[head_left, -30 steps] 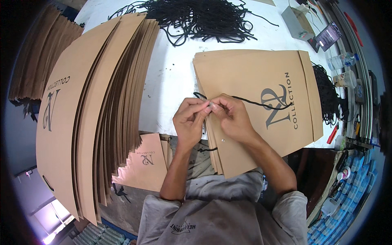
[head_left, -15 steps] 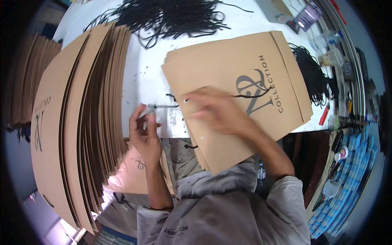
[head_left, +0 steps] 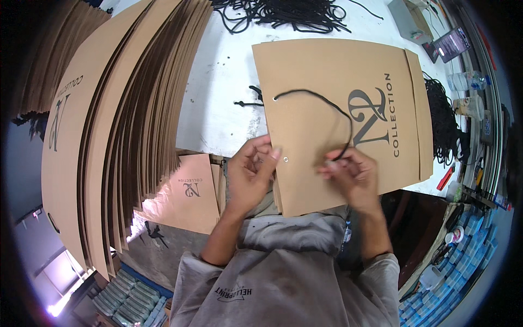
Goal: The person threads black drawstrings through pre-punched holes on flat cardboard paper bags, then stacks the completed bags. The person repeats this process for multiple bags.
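Note:
A flat brown paper bag (head_left: pixel 327 62) with dark printing lies on top of a small pile, right of centre. A black cord (head_left: pixel 305 90) comes out of the bag's upper eyelet (head_left: pixel 275 99) and curves toward me across its front. My right hand (head_left: pixel 357 177) pinches the cord's free end above the bag, slightly blurred. At the bag's left edge, my left hand (head_left: pixel 252 173) has its thumb on top beside the lower eyelet (head_left: pixel 285 159), its fingers at the edge. Knotted black cord ends (head_left: pixel 248 103) stick out past that edge near the upper eyelet.
Many brown bags (head_left: pixel 117 125) stand in a tall row at the left. A heap of black cords (head_left: pixel 283 13) lies at the far side of the white table (head_left: pixel 218 82), another (head_left: pixel 440 120) at the right. A red-handled tool (head_left: pixel 445 178) lies near the right edge.
My right hand has moved right and nearer me with the cord end, and the cord now loops from the upper eyelet. My left hand has shifted from beside the bag onto its edge.

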Action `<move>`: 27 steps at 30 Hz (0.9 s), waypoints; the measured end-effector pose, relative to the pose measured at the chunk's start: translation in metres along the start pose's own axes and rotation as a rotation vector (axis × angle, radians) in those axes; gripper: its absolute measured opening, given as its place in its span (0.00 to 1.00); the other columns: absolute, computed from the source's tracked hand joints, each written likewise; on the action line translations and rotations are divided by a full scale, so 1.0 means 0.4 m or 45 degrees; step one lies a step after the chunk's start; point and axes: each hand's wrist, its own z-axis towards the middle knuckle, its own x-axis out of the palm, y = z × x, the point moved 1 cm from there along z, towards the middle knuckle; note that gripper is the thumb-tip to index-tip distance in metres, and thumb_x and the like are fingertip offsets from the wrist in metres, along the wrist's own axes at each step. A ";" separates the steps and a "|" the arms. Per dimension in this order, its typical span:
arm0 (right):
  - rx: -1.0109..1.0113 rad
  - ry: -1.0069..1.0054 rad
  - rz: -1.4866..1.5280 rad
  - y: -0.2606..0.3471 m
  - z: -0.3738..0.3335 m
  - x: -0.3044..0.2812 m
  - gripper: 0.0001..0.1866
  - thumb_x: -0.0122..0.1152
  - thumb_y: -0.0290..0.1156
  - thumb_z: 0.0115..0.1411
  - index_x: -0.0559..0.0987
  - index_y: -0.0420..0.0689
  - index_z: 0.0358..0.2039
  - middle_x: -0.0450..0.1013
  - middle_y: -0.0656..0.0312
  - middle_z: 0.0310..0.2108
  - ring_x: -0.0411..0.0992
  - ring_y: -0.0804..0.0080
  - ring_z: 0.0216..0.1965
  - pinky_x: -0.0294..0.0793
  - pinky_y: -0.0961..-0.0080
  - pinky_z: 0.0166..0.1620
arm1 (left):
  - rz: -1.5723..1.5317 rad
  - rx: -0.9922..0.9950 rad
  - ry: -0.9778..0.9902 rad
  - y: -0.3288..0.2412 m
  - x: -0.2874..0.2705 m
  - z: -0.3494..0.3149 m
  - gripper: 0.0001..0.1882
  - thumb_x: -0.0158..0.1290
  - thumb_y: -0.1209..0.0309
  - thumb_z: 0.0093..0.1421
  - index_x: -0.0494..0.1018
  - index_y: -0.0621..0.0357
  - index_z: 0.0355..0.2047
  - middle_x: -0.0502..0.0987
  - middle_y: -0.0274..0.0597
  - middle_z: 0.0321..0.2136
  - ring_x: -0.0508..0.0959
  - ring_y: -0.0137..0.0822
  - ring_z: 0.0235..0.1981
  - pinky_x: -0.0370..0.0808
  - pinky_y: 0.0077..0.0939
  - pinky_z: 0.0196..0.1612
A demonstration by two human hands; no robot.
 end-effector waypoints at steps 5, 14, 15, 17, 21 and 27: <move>-0.437 0.050 -0.382 -0.008 0.018 0.104 0.07 0.66 0.14 0.61 0.83 0.35 0.40 0.80 0.58 0.37 0.78 0.76 0.36 0.76 0.81 0.38 | -0.184 -0.018 0.246 0.000 -0.042 0.003 0.19 0.50 0.80 0.71 0.67 0.66 0.61 0.81 0.45 0.45 0.80 0.25 0.40 0.79 0.19 0.40; -0.503 -0.072 -0.629 -0.019 0.020 0.136 0.08 0.69 0.17 0.59 0.84 0.36 0.39 0.79 0.60 0.35 0.75 0.80 0.33 0.71 0.85 0.34 | -0.326 0.010 0.397 0.007 -0.026 -0.004 0.29 0.52 0.88 0.66 0.58 0.65 0.65 0.80 0.51 0.48 0.82 0.33 0.48 0.80 0.25 0.51; -0.581 -0.071 -0.648 -0.028 0.021 0.135 0.08 0.70 0.17 0.59 0.84 0.36 0.39 0.79 0.60 0.35 0.74 0.80 0.32 0.71 0.85 0.34 | -0.339 0.006 0.391 0.009 -0.022 -0.003 0.29 0.52 0.87 0.66 0.58 0.65 0.65 0.80 0.51 0.47 0.82 0.32 0.48 0.80 0.24 0.50; -0.641 -0.040 -0.659 -0.039 0.026 0.132 0.08 0.71 0.18 0.57 0.83 0.36 0.38 0.78 0.60 0.36 0.74 0.81 0.33 0.71 0.84 0.33 | -0.343 0.004 0.394 0.014 -0.021 0.001 0.30 0.53 0.88 0.65 0.59 0.65 0.65 0.80 0.50 0.47 0.82 0.32 0.48 0.80 0.23 0.50; -0.559 0.033 -0.623 -0.050 0.048 0.111 0.10 0.72 0.17 0.55 0.81 0.36 0.38 0.75 0.60 0.37 0.73 0.80 0.31 0.71 0.84 0.31 | -0.183 0.037 0.350 0.020 -0.022 0.002 0.29 0.55 0.87 0.63 0.62 0.67 0.64 0.81 0.50 0.43 0.83 0.34 0.45 0.80 0.24 0.48; -0.511 -0.105 -0.292 -0.094 0.061 0.077 0.17 0.74 0.16 0.53 0.78 0.38 0.42 0.69 0.61 0.36 0.66 0.83 0.28 0.70 0.84 0.29 | 0.224 0.429 -0.275 0.055 -0.200 0.016 0.22 0.53 0.90 0.58 0.71 0.67 0.53 0.82 0.48 0.38 0.84 0.32 0.36 0.81 0.20 0.41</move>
